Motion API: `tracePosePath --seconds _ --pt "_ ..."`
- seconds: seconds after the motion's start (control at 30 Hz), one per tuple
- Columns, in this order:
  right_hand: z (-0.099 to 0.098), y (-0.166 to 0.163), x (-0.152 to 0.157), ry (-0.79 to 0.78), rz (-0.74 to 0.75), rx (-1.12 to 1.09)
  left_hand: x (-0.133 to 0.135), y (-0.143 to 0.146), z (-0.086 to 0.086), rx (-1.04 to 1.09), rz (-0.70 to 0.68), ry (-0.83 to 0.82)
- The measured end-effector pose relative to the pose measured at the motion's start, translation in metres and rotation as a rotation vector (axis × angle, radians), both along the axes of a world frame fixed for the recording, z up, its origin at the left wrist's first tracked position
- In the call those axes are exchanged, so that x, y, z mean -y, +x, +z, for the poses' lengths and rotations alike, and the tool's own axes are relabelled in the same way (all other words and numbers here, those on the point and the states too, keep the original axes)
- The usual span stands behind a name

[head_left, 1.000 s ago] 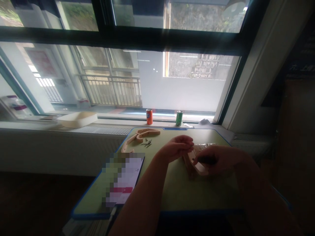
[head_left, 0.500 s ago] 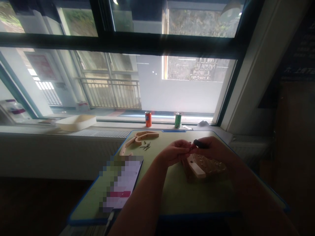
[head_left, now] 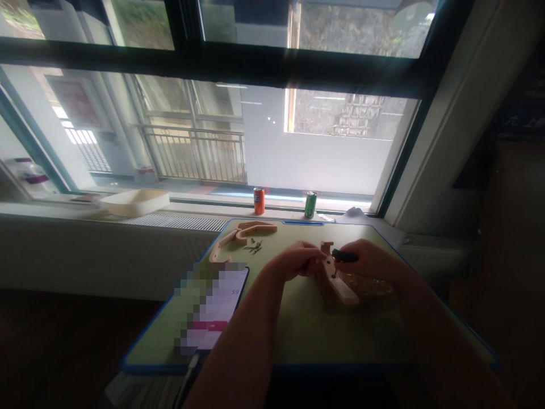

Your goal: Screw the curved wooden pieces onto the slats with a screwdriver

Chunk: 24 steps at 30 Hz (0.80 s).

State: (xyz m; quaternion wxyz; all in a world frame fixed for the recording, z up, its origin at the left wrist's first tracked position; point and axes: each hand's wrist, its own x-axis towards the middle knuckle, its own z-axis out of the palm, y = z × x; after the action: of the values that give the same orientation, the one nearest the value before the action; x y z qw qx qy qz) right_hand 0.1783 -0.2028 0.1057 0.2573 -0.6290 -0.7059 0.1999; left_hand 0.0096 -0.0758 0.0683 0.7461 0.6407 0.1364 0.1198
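Dim, backlit shot, so detail on my hands is poor. My left hand (head_left: 298, 262) is curled shut, with its fingertips pinched on the raised upper end of a pale wooden piece (head_left: 337, 279) that lies near the middle of the green counter (head_left: 306, 335). Whether a screw is also between those fingers is too dark to tell. My right hand (head_left: 369, 262) is closed around a dark-handled tool (head_left: 346, 256), whose handle points left toward the wooden piece. The tool's tip is hidden behind the wood and my fingers, so I can't name the tool for sure. A clear plastic bag (head_left: 374, 287) sits just right of the piece, partly under my right wrist, and its contents are not readable. Both forearms are cut off by the bottom edge. The phone (head_left: 219, 309) at the counter's left front is mostly pixelated. Further back on the left are curved wooden parts (head_left: 247, 232), with a small heap of screws (head_left: 254, 247) just beside them. An orange can (head_left: 259, 200) and a green can (head_left: 310, 204) stand on the windowsill, and a white tray (head_left: 135, 201) sits further left. Half a second ago my hands met in the air above the piece, which lay flatter. Now both hands are lower and on it, and its notched end stands up between them. A second ago my right hand covered the piece and no tool handle showed.
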Motion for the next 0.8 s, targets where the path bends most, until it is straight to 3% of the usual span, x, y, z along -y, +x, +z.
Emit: tracePosePath --seconds 0.3,0.5,0.8 --pt "-0.0068 -0.0004 -0.0049 -0.093 0.056 0.033 0.0029 0.0061 -0.006 0.008 -0.051 0.08" --pt "-0.0048 -0.0031 -0.0042 -0.127 0.115 0.05 0.0017 0.0046 -0.0054 -0.016 -0.178 0.074" --pt "0.0004 -0.0037 -0.0032 -0.204 0.138 -0.033 0.0026 0.0027 -0.0049 -0.065 -0.211 0.231"
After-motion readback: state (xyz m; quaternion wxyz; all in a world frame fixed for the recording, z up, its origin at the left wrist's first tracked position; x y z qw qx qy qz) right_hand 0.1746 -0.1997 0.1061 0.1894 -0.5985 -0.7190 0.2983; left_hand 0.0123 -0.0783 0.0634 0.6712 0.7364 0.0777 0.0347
